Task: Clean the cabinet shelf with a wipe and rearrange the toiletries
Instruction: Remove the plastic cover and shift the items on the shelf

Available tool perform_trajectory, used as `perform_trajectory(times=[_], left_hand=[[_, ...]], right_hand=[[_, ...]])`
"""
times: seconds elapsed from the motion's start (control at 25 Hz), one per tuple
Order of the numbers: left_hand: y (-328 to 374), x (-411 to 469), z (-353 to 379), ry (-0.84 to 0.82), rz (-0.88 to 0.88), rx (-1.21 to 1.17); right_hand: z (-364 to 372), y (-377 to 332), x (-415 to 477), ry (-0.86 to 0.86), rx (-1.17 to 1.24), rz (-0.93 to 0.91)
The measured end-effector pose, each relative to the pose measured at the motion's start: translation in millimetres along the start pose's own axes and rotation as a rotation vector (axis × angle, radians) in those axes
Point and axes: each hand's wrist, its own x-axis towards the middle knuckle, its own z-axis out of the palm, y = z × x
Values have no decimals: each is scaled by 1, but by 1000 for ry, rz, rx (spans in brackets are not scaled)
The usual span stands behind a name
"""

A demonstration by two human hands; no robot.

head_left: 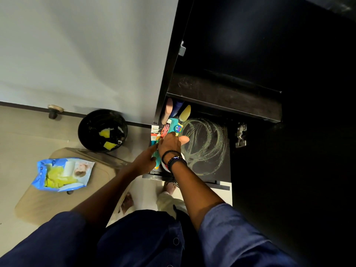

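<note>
The dark cabinet shelf [208, 151] carries swirled wipe streaks on its right part. Toiletries crowd its left end: a pink bottle [167, 110], a blue bottle [178, 107], a yellow bottle [185, 112], a teal comb [172, 122], a small round blue tin [178, 129] and tubes [155, 134]. My right hand [171, 142], with dark bracelets on the wrist, reaches over these items with fingers curled among them. My left hand [147, 160] grips a teal tube-like item [157, 163] at the shelf's front left corner. A white round object under my right wrist is mostly hidden.
A black bin [103, 130] with yellow wipes in it stands on the floor left of the cabinet. A blue wipe pack [61, 174] with yellow wipes lies on a beige lid-like surface [38, 205]. An upper shelf [223, 93] overhangs. A hinge [240, 135] sits right.
</note>
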Motion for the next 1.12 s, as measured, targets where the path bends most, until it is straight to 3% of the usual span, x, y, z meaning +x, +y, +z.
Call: perform_trajectory(times=[0.72, 0.92, 1.12], left_hand=[[-11, -12, -7, -31, 84, 9], [-26, -46, -14, 225, 65, -9], [-79, -93, -34, 400, -50, -94]], right_hand=[[6, 13, -18, 67, 23, -113], [25, 4, -36, 114, 89, -290], [74, -22, -63, -17, 49, -478]])
